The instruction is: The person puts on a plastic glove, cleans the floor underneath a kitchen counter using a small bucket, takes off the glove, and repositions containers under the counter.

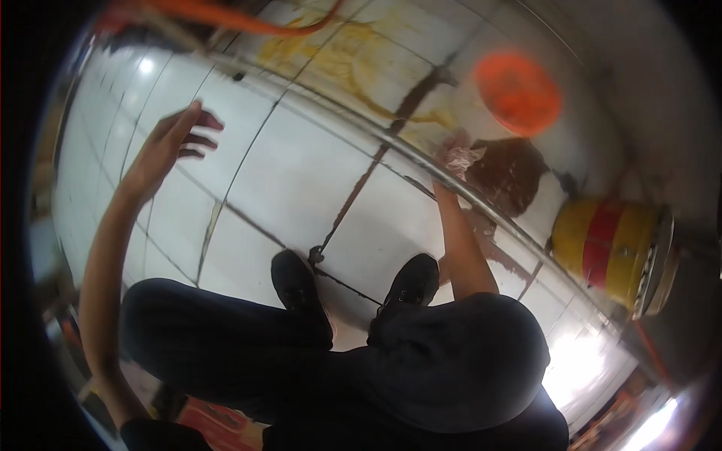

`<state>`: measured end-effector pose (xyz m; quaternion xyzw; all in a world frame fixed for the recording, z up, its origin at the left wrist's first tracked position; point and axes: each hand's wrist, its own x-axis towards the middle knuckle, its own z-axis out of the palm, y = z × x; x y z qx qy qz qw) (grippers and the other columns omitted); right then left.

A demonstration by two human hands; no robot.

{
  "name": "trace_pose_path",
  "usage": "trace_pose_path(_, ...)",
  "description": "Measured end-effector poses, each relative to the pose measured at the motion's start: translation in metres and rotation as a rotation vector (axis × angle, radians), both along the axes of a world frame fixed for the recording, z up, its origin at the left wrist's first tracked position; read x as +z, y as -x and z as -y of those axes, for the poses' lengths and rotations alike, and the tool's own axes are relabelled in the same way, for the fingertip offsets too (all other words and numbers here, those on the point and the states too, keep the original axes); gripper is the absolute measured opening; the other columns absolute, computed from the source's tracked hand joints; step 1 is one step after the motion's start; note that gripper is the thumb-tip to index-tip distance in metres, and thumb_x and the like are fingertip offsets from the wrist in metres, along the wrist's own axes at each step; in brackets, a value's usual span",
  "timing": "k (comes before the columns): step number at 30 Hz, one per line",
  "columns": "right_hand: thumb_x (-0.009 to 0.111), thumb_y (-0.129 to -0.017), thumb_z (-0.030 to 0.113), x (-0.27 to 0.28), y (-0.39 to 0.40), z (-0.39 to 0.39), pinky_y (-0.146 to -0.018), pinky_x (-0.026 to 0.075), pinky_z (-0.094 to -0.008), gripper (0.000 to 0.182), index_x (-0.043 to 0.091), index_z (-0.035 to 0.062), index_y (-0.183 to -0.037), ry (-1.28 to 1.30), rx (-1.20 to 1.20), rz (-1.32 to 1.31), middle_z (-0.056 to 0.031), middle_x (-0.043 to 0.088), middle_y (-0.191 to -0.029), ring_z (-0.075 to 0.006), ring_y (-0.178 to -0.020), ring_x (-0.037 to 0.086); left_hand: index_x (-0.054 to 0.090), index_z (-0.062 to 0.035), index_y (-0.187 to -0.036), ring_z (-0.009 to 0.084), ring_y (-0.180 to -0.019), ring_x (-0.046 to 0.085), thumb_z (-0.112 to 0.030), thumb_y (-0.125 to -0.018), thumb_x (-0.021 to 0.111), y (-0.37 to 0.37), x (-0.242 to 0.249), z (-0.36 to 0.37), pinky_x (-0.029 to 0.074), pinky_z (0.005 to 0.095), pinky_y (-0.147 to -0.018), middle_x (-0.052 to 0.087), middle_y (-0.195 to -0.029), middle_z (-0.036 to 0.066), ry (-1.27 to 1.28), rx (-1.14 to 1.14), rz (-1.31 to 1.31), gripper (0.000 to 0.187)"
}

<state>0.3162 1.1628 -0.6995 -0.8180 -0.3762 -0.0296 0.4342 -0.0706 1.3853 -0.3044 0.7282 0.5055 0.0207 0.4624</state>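
My left hand [186,134] hangs above the white floor tiles at the left, its fingers apart and nothing in them. My right hand [449,169] reaches beneath a thin metal bar [519,234] and is closed on a crumpled pinkish cloth [462,158]. The cloth presses on the floor beside a dark brown patch [509,179] where the tile surface looks broken or stained. The bar and the cloth partly hide the fingers. Yellow smears [331,64] spread over the tiles up and left of the cloth.
A blurred orange bowl [519,94] is just beyond the right hand. At the right, a yellow container with a red band [594,244] lies near the bar. An orange strip [248,24] crosses the top left. My black shoes [406,284] stand on the tiles.
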Motion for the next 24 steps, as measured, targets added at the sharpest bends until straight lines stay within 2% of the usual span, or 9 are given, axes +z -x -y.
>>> trace_pose_path(1,0.039,-0.097,0.014,0.02,0.017,-0.011,-0.11,0.034,-0.0363,0.052,0.029,0.0029,-0.147,-0.261,0.088,-0.438,-0.0144,0.038,-0.146,-0.0246,-0.127,0.044,0.062,-0.0037,-0.107,0.0199,-0.093,0.063,-0.061,-0.097,0.038,0.013,-0.008,-0.002,0.049,0.0306,-0.084,0.064,-0.106,0.011,-0.043,0.011,0.007,0.063)
trace_pose_path(2,0.039,-0.097,0.015,0.024,0.024,-0.018,-0.109,0.034,-0.0363,0.052,0.029,0.0028,-0.146,-0.217,0.11,-0.501,-0.0144,0.039,-0.146,-0.0246,-0.127,0.045,0.062,-0.0054,-0.107,0.0193,-0.092,0.064,-0.062,-0.098,0.036,0.025,-0.017,-0.004,0.05,0.0301,-0.083,0.064,-0.105,0.011,-0.082,0.022,0.013,0.063)
trace_pose_path(7,0.04,-0.097,0.016,0.002,0.028,-0.052,-0.106,0.036,-0.0363,0.051,0.031,0.0026,-0.145,0.174,0.119,-0.263,-0.0144,0.041,-0.142,-0.0246,-0.124,0.047,0.065,-0.0054,-0.102,0.0199,-0.094,0.064,-0.064,-0.096,0.038,0.064,-0.053,-0.008,0.049,0.0309,-0.086,0.064,-0.106,0.009,-0.001,0.052,0.188,0.065)
trace_pose_path(12,0.041,-0.097,0.017,0.0,0.008,-0.065,-0.104,0.038,-0.0364,0.049,0.033,0.0023,-0.143,0.503,0.091,-0.362,-0.0144,0.044,-0.139,-0.0246,-0.121,0.048,0.065,-0.0051,-0.102,0.0209,-0.096,0.064,-0.061,-0.096,0.042,0.066,-0.083,-0.062,0.049,0.0313,-0.088,0.064,-0.109,0.008,0.143,0.272,0.5,0.06)
trace_pose_path(14,0.042,-0.097,0.017,0.021,0.007,-0.051,-0.103,0.039,-0.0364,0.049,0.034,0.0022,-0.143,0.581,0.06,-0.405,-0.0144,0.045,-0.137,-0.0246,-0.12,0.049,0.066,-0.004,-0.1,0.022,-0.094,0.064,-0.058,-0.098,0.04,0.067,-0.101,-0.096,0.05,0.0335,-0.086,0.065,-0.104,0.009,0.08,0.241,0.378,0.06)
trace_pose_path(17,0.043,-0.097,0.018,0.046,0.017,-0.061,-0.101,0.04,-0.0364,0.048,0.035,0.0021,-0.142,0.609,0.07,-0.467,-0.0144,0.046,-0.135,-0.0246,-0.118,0.05,0.057,-0.0083,-0.126,0.0325,-0.092,0.066,-0.03,-0.091,0.06,0.065,-0.112,-0.177,0.057,0.0439,-0.076,0.062,-0.118,0.019,0.251,-0.039,0.294,0.041)
trace_pose_path(20,0.043,-0.097,0.019,0.058,0.038,-0.086,-0.099,0.042,-0.0364,0.048,0.037,0.0019,-0.141,0.612,0.121,-0.535,-0.0144,0.048,-0.133,-0.0246,-0.117,0.051,0.059,-0.0027,-0.119,0.0319,-0.091,0.066,-0.034,-0.096,0.049,0.066,-0.044,-0.211,0.056,0.0444,-0.072,0.066,-0.103,0.021,0.177,-0.23,0.1,0.04)
trace_pose_path(23,0.044,-0.097,0.019,0.061,0.067,-0.117,-0.098,0.043,-0.0364,0.047,0.038,0.0018,-0.14,0.592,0.196,-0.582,-0.0144,0.05,-0.131,-0.0245,-0.115,0.052,0.059,0.0004,-0.117,0.0333,-0.093,0.065,-0.029,-0.093,0.053,0.069,-0.036,-0.254,0.054,0.0459,-0.077,0.066,-0.099,0.023,-0.638,-0.968,-0.125,0.038)
trace_pose_path(24,0.044,-0.097,0.02,0.057,0.078,-0.131,-0.097,0.043,-0.0364,0.047,0.038,0.0017,-0.14,0.565,0.214,-0.602,-0.0144,0.05,-0.131,-0.0245,-0.114,0.053,0.059,0.001,-0.115,0.0352,-0.093,0.064,-0.027,-0.091,0.057,0.08,-0.027,-0.248,0.052,0.0474,-0.081,0.065,-0.099,0.024,-0.44,-0.657,-0.075,0.037)
